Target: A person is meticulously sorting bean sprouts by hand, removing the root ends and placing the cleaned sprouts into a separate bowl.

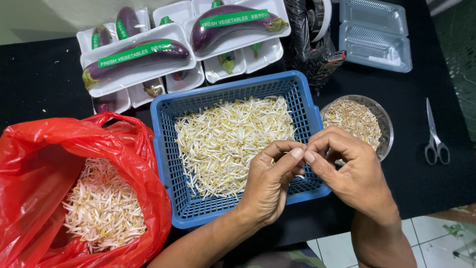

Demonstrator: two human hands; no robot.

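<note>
Over the near right corner of the blue basket (168, 149), the left hand (270, 186) and right hand (354, 171) met fingertip to fingertip. Both were pinched on a single bean sprout (297, 147), thumb and forefinger of each closed on it; the sprout itself was mostly hidden between the fingers. The basket held a loose layer of pale sprouts (228, 139). A red plastic bag (44, 149), open at the person's left, held more sprouts (101, 208). Just right of the basket stood a clear bowl (387, 131) with small brownish trimmings. Scissors (435, 136) lay farther right on the black table (34, 79). Behind the basket, wrapped eggplants (136, 57) sat on white trays, beside empty clear containers (374, 32).
</note>
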